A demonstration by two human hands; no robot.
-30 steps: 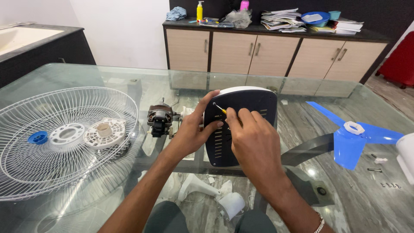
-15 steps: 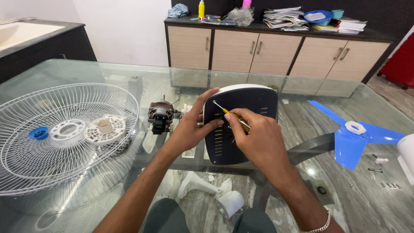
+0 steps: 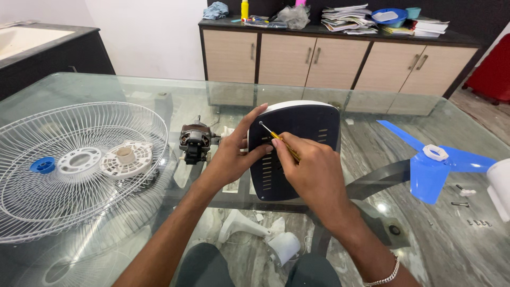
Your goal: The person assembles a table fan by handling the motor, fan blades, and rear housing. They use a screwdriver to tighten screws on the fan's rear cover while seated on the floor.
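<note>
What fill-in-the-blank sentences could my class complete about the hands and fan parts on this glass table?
1. The right hand holds a thin ____ with a yellow shaft against the dark motor cover.
2. The left hand steadies the cover's ____ edge.
3. The blue fan blade lies to the ____ of the cover.
4. The small blue cap rests inside the white wire ____.

Missing words: screwdriver; left; right; fan guard
</note>
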